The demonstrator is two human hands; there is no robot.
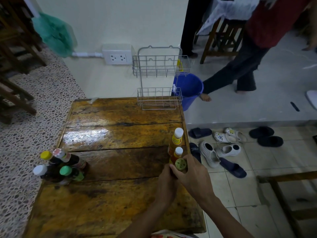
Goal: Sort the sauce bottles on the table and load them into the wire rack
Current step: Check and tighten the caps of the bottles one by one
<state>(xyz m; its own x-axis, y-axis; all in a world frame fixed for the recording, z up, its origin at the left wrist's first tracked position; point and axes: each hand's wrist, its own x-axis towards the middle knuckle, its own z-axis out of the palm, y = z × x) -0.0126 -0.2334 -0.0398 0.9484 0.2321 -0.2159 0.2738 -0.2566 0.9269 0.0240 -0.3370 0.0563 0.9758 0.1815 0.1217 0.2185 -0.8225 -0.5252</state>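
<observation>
At the right edge of the wooden table (109, 169), both hands meet around one bottle with a gold cap (180, 164). The right hand (193, 176) curls its fingers around the bottle just under the cap, and the left hand (167, 184) grips the same bottle from the other side, lower down. Most of that bottle's body is hidden by the hands.

Just behind it stand two orange sauce bottles with white caps: a small one (177, 154) touching or nearly touching the held bottle, and a taller one (176, 140) beyond it. All three sit in a line along the table's right edge.

Well apart, at the left edge, four dark bottles stand bunched together: one with a yellow cap (46, 155), one with a pinkish patterned cap (59, 153), one with a white cap (40, 170) and one with a green cap (66, 170).

The wire rack (159, 78) stands at the far end of the table against the wall, with two tiers. The lower basket (159, 98) rests on the tabletop; the upper basket (160, 67) sits above it. Neither holds a bottle from the table.

A wall socket (117, 57) is left of the rack, a blue bucket (189, 88) right of it. Shoes (223, 148) lie on the tiled floor, and another person (240, 66) walks barefoot beyond.
</observation>
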